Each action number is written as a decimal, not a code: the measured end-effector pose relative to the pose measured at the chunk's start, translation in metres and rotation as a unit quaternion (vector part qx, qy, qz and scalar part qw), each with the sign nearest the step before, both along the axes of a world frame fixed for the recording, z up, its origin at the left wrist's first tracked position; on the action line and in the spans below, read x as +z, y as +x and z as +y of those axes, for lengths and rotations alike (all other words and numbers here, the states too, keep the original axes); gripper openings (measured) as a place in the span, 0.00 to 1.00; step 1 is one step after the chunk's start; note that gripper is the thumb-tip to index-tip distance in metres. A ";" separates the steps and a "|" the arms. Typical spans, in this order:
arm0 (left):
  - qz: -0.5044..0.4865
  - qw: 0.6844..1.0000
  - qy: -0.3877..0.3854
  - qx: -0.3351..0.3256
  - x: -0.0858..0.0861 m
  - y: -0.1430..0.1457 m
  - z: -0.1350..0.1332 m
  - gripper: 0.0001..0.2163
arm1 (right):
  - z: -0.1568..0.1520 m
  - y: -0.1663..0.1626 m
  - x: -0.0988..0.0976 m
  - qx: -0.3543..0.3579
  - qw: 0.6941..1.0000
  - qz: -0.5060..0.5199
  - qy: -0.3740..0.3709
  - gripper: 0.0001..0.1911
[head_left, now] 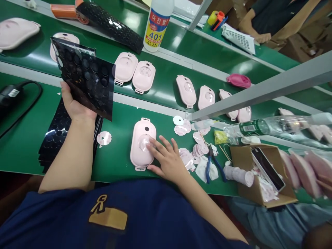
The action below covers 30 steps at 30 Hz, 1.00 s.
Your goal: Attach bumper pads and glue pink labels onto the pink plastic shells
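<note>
Touching the pale pink case point(138, 152) with spread fingertips, the right hand point(168, 159) lies just beside it and is the nearer hand. The case rests on the green bench point(114, 164), right of the left hand point(79, 107), its long axis pointing away from the body. The left hand grips a black sheet point(90, 74), most fingers hidden. Case: rounded oblong, clear round window point(143, 142), dark dot point(147, 129), slotted end tabs point(140, 169).

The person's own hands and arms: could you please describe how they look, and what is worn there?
The left hand and right hand are ungloved; no watch or bracelet shows. The left forearm and right forearm are uncovered. The shirt is navy blue, with a gold-coloured block and symbol on its front.
</note>
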<state>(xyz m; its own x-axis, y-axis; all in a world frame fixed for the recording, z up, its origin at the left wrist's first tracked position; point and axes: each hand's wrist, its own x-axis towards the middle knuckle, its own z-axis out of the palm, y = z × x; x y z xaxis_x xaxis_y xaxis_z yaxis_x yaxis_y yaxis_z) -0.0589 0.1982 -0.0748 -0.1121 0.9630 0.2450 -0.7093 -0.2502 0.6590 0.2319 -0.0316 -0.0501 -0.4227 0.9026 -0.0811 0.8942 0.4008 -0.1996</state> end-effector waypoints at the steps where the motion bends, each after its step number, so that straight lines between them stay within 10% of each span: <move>1: 0.007 1.000 -0.005 0.001 0.000 0.000 0.000 0.25 | -0.002 -0.002 -0.001 -0.008 1.000 -0.002 0.004 0.35; 13: 0.013 1.000 -0.001 0.005 0.000 0.000 -0.002 0.25 | 0.038 0.014 0.027 0.126 0.992 -0.016 -0.026 0.35; 30: -0.032 0.995 -0.090 0.038 -0.003 0.002 0.006 0.29 | -0.002 -0.021 0.015 0.022 0.996 -0.062 0.057 0.39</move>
